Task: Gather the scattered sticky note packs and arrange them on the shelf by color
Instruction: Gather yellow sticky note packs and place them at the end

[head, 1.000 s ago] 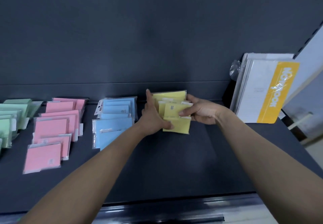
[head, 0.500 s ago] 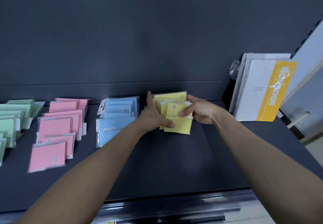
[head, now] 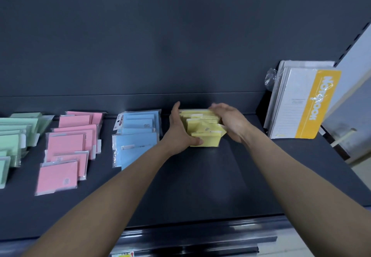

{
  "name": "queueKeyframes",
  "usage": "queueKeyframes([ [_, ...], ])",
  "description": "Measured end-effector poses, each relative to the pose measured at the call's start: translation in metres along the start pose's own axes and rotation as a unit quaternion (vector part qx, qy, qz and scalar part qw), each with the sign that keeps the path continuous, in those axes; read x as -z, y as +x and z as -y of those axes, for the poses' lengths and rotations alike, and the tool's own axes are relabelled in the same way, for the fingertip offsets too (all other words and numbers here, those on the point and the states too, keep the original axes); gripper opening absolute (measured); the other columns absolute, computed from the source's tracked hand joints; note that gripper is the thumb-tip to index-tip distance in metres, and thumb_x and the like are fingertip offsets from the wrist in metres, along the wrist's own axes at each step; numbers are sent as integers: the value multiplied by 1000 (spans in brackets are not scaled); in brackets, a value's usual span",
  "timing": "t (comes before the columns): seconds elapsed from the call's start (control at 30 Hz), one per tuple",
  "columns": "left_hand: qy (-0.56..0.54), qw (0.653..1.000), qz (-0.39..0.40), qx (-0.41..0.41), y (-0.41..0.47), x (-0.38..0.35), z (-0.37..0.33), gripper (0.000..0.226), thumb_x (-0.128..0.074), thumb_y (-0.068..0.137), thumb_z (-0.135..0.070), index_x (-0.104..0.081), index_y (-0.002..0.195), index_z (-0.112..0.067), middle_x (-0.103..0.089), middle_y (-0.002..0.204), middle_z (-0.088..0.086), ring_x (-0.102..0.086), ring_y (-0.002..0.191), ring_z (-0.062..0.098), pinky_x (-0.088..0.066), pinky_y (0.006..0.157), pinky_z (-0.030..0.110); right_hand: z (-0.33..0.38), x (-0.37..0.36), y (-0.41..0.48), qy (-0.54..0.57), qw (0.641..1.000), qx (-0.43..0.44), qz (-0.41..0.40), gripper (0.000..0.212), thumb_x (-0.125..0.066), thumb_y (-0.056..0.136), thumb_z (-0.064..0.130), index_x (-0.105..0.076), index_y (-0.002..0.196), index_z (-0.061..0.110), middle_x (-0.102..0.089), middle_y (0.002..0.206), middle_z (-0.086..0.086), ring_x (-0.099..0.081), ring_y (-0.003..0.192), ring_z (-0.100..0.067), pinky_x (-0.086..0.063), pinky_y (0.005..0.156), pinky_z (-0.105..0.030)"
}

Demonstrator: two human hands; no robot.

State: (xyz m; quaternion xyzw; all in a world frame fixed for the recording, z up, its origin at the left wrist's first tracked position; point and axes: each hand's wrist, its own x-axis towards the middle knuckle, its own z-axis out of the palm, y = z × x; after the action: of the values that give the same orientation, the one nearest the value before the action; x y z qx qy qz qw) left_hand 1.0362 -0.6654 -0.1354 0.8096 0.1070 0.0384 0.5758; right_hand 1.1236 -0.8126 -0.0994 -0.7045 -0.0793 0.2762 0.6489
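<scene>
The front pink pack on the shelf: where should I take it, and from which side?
Probably its near edge, coming from the front. The front pink pack lies flat and thin, its far edge overlapping the pink pack behind, while its near edge rests on bare shelf. Slide fingers under there, thumb on top.

I read one word: "NOTEBOOK", white letters running sideways on the yellow band (head: 319, 104) of the notebook pack (head: 295, 100). Print on the blue sticky note packs (head: 138, 124) is too small for me to read.
</scene>
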Motion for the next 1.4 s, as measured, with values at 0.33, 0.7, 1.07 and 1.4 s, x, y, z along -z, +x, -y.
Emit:
queueKeyframes([
  [0.33,18,999,36,17,3,3,-7,128,-79,71,-8,24,142,-35,6,155,-4,-11,141,12,-23,102,21,-4,17,1,-29,990,-50,127,84,-69,82,16,-20,148,32,-47,134,6,-53,117,-14,-41,101,-32],
  [0.7,-34,999,-8,23,-4,1,1,125,-74,76,-3,28,141,-31,-6,155,-9,-25,131,3,-31,100,20,-7,7,2,-313,948,-25,54,126,-66,65,-13,13,148,38,-33,148,-4,-49,117,-26,-45,102,-39],
  [1.07,57,998,-3,26,-5,-6,6,116,-70,81,-9,28,143,-21,11,155,-4,-10,141,11,-17,98,15,-13,-3,6,-175,983,-34,49,117,-55,70,-25,6,150,35,-45,129,-8,-51,116,-31,-46,101,-43],
  [1.4,84,996,-42,-1,2,-2,8,118,-74,76,-4,19,146,-19,-2,150,-2,-17,137,10,-16,97,8,-21,-1,6,-199,979,22,33,107,-69,70,-17,-7,149,21,-47,122,-3,-50,109,-18,-48,86,-27],
])
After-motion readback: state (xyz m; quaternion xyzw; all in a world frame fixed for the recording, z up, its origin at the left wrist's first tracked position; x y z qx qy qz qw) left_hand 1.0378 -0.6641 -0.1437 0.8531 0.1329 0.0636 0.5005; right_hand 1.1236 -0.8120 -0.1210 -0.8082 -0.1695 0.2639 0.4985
